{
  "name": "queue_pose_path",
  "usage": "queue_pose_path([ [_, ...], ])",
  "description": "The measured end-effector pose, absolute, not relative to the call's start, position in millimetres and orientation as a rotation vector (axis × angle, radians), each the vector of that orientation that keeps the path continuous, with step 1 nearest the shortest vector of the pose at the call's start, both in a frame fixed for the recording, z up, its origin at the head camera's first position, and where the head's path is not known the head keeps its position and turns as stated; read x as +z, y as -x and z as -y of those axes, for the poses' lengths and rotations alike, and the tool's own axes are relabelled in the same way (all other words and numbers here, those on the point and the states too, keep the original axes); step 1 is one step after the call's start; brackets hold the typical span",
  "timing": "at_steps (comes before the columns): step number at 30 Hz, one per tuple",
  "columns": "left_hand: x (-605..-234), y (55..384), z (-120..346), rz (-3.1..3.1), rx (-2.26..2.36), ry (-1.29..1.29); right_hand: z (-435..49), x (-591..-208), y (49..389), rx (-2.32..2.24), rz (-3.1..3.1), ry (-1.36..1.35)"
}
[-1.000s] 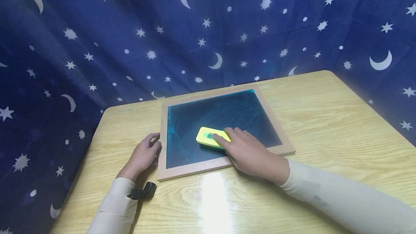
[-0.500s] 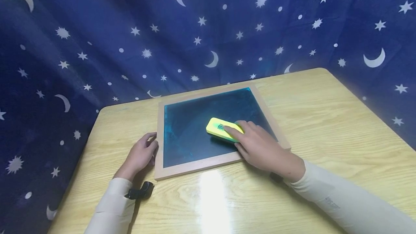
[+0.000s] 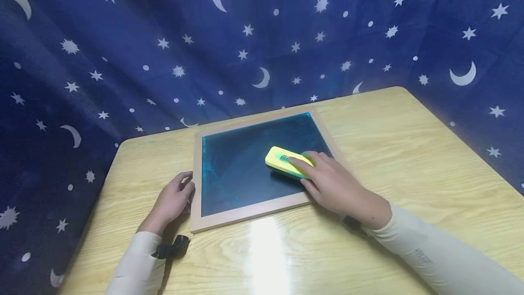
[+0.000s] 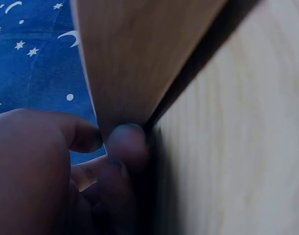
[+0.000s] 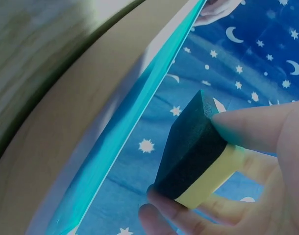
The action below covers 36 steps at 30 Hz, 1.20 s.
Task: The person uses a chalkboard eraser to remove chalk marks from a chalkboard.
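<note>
A chalkboard (image 3: 241, 181) with a light wooden frame lies on the table, faint blue-green smears on its dark surface. My right hand (image 3: 333, 185) grips a yellow board eraser (image 3: 282, 160) over the right part of the board, index finger along its top. A shadow falls under the eraser, and its dark pad (image 5: 188, 142) shows in the right wrist view, with thumb and fingers on opposite sides. Beside the left frame edge rests my left hand (image 3: 169, 201), fingers loosely bent. The left wrist view has its fingertips (image 4: 127, 142) right at the frame's side (image 4: 139, 54).
The pale wood-grain table (image 3: 393, 149) extends around the board, with a bright glare strip near its front. A blue curtain (image 3: 163, 35) with white stars and moons hangs behind and at the left. A black strap (image 3: 172, 248) is on the left wrist.
My right hand has carried the eraser to the right and slightly farther back over the board. My left hand stays at the frame's edge. The head view has shifted slightly.
</note>
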<state>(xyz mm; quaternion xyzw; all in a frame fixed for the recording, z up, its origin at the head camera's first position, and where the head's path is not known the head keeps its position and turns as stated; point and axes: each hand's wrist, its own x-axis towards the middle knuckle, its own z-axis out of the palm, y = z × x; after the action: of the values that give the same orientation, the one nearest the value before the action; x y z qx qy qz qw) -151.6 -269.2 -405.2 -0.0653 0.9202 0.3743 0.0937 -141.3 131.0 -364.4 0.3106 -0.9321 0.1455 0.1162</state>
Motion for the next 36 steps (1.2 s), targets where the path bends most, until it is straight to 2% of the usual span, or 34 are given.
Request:
queue_pose_path([
  [36,-407.4,151.5,270.5,-2.738,1.113,0.208,-162.5,-357.9,165.5,0.471,2.872,-0.668],
])
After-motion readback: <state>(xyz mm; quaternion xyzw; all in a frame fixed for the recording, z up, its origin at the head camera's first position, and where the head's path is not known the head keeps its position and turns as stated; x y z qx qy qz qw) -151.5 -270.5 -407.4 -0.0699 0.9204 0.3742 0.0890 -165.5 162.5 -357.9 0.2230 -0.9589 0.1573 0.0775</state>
